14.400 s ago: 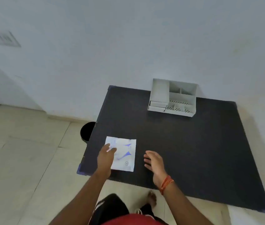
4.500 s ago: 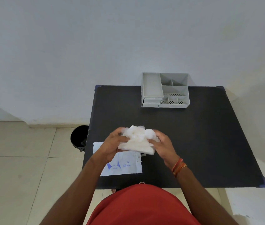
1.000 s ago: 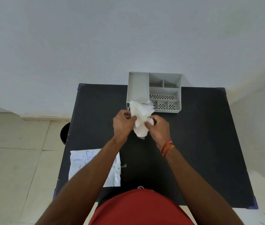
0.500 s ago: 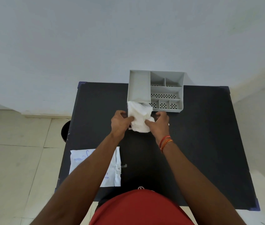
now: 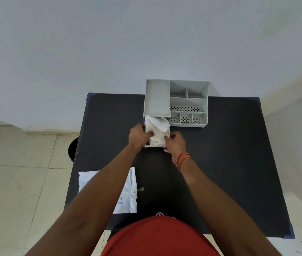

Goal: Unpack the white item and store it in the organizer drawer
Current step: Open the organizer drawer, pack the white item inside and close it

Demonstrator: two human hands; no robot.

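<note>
Since half a second ago I am seeing the white item going from above the table down into the pulled-out drawer of the grey organizer. My left hand and right hand are both pinching it, pressing it in. The torn packet is lying near the black table edge, under my left forearm. A pale wall is rising behind, tiled floor to the left.

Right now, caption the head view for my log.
Both hands press the white item into the organizer's open drawer.
</note>
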